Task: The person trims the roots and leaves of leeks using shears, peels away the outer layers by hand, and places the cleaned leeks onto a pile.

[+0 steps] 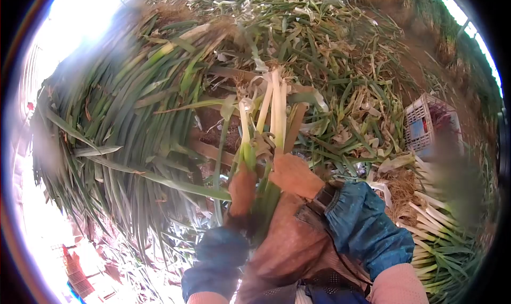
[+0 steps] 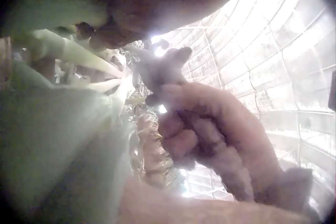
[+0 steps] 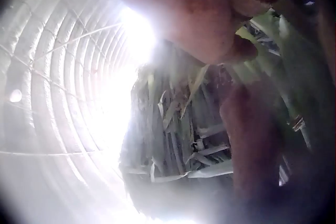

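Several leeks (image 1: pixel 278 109) stand upright in front of the body, white stems and roots pointing away. My left hand (image 1: pixel 242 192) grips their green part low on the left side. Close beside it, my right hand (image 1: pixel 298 175) has its fingers curled at the stems, by a limp brownish leaf (image 1: pixel 262 144). In the left wrist view the right hand (image 2: pixel 215 124) shows bent fingers, with pale stems (image 2: pixel 79 56) to its left. The left hand (image 3: pixel 252 134) and green leaves (image 3: pixel 278 61) appear blurred in the right wrist view.
A large heap of untrimmed leeks (image 1: pixel 128 123) lies on the left. Leaf scraps (image 1: pixel 340 91) cover the ground ahead. At right are a plastic crate (image 1: pixel 420 124) and a row of white-stemmed leeks (image 1: pixel 431 224). A brown apron (image 1: pixel 282 240) covers the lap.
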Tool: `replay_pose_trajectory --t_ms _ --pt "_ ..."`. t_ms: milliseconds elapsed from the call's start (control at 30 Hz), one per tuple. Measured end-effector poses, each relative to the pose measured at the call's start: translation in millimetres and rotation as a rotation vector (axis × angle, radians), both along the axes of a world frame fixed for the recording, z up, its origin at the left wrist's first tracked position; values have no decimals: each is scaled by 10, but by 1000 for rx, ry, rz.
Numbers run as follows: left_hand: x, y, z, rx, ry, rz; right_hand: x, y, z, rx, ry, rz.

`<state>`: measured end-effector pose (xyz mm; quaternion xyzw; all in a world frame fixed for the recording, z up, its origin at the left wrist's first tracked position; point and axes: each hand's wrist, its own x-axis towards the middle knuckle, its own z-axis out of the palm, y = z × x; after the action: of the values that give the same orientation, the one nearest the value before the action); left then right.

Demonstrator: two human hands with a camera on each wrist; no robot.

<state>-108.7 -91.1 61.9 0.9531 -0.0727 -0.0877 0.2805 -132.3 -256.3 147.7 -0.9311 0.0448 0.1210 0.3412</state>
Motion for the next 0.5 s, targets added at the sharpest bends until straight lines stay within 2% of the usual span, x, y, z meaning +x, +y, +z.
replay_pose_trajectory --t_ms 100,200,300,400,500 --pt "-240 24 -70 2 -45 -21 143 12 -138 -52 -31 19" --pt "-375 18 41 -33 24 10 223 15 -200 -278 -154 174" --pt "-435 73 134 -79 -56 -114 310 6 -297 -248 -99 72" --pt "-532 88 48 -85 37 10 323 -1 -410 -144 -126 -3" --pt "-692 173 -250 57 1 -13 340 62 -339 -150 -17 13"
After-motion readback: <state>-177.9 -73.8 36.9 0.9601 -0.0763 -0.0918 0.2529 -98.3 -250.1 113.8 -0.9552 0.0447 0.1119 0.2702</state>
